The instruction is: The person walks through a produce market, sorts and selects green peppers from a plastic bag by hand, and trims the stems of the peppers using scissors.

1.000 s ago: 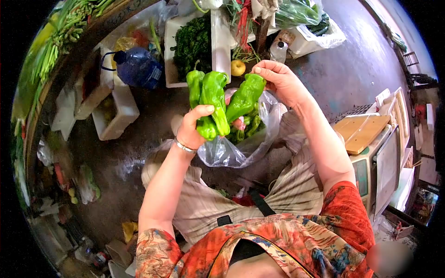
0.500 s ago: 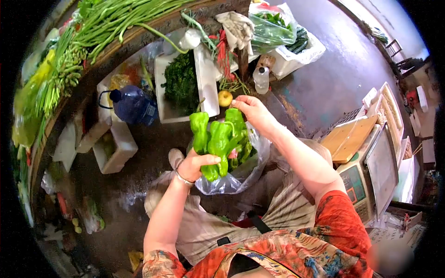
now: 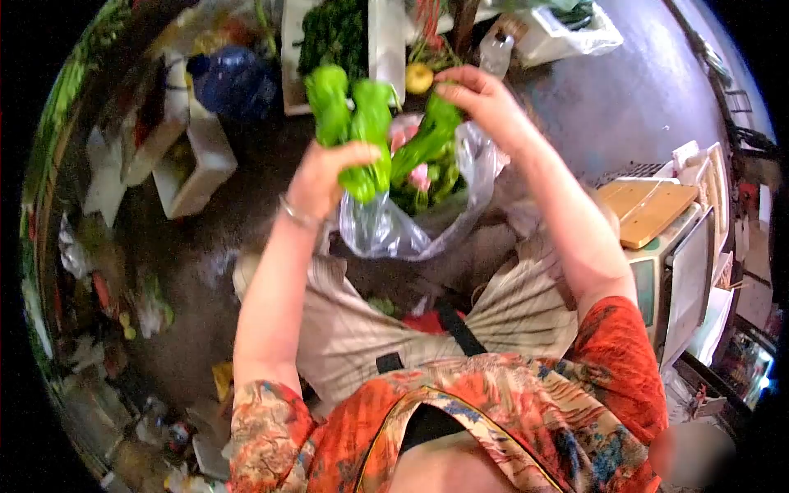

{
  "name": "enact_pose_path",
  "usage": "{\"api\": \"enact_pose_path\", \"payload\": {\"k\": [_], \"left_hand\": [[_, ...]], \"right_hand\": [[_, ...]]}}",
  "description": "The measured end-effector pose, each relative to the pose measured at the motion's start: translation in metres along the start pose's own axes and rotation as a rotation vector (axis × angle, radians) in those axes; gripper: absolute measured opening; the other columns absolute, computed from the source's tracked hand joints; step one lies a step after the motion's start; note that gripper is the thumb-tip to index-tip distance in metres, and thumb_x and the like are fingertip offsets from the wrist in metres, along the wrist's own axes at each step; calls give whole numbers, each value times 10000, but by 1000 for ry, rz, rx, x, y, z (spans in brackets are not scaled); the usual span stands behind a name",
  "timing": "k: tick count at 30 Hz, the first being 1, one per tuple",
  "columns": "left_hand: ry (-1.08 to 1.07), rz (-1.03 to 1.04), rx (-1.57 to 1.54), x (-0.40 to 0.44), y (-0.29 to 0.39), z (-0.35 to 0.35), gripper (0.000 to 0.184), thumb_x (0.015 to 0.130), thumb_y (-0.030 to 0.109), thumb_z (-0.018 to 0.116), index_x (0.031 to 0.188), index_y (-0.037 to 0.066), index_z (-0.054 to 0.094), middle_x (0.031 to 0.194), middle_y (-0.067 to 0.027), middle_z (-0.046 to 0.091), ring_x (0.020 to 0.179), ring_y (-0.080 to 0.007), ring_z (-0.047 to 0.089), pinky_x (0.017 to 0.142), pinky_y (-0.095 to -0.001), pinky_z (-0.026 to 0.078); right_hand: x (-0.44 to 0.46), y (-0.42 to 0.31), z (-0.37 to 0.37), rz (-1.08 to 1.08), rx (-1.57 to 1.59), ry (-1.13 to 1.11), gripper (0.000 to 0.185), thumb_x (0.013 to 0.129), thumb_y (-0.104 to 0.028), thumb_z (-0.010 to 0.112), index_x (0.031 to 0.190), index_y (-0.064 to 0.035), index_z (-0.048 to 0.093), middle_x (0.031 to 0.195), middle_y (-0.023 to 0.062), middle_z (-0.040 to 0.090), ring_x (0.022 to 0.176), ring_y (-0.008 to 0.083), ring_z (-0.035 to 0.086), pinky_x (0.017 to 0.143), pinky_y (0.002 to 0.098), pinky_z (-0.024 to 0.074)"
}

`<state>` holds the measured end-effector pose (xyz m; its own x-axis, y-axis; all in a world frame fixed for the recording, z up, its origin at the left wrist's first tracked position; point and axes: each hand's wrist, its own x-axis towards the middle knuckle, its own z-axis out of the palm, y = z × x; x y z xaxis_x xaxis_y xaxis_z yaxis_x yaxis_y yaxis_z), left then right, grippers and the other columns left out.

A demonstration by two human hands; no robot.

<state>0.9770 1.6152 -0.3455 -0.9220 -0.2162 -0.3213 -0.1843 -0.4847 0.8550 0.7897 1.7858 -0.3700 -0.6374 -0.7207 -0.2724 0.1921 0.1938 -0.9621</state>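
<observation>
Several long green peppers (image 3: pixel 370 123) are wrapped in my left hand (image 3: pixel 322 174), raised at the left side of a clear plastic bag (image 3: pixel 470 177). My right hand (image 3: pixel 477 94) pinches the top end of another green pepper (image 3: pixel 434 135), which slants down over the bag's mouth. Inside the bag lie more green peppers (image 3: pixel 444 182) and something pink. The image is a little blurred around the held peppers.
White foam boxes, one with dark leafy greens (image 3: pixel 333 37), stand ahead. A yellow round fruit (image 3: pixel 419 78) and a clear bottle (image 3: pixel 496 53) are near my right hand. A blue jug (image 3: pixel 234 80) is at left, a scale (image 3: pixel 670 275) with a wooden board (image 3: pixel 645 209) at right.
The view tilted up and back between frames. Both hands keep their hold on the peppers; the left-hand peppers have shifted slightly away from the right-hand one.
</observation>
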Motion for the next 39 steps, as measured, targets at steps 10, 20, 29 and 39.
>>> {"api": "enact_pose_path", "payload": {"k": [10, 20, 29, 39], "left_hand": [[226, -142, 63, -5, -30, -42, 372, 727, 52, 703, 1083, 30, 596, 956, -49, 651, 836, -163, 630, 759, -308, 513], [370, -541, 66, 2, -163, -109, 242, 660, 83, 733, 868, -20, 664, 827, -80, 662, 702, -185, 627, 644, -292, 512], [425, -392, 20, 20, -118, -65, 229, 675, 55, 728, 885, -6, 658, 779, -71, 659, 668, -187, 631, 629, -301, 518], [113, 107, -98, -63, 3, 0, 735, 599, 185, 689, 1274, 24, 446, 1080, -115, 570, 892, -249, 583, 721, -366, 526]], "right_hand": [[18, 106, -1, 25, -664, -76, 351, 850, -212, 621, 1130, -5, 576, 1022, 125, 639, 947, 177, 579, 835, 296, 448], [13, 101, 22, 122, -696, -438, 398, 830, -287, 601, 1133, -30, 566, 939, 180, 655, 865, 311, 635, 759, 377, 480], [11, 105, 21, 59, -917, -355, 332, 828, -282, 576, 1037, -24, 597, 894, 193, 644, 882, 355, 616, 753, 444, 467], [-4, 150, 17, -58, -848, -407, 358, 816, -226, 555, 1166, -154, 567, 927, 139, 656, 919, 310, 626, 791, 429, 484]]}}
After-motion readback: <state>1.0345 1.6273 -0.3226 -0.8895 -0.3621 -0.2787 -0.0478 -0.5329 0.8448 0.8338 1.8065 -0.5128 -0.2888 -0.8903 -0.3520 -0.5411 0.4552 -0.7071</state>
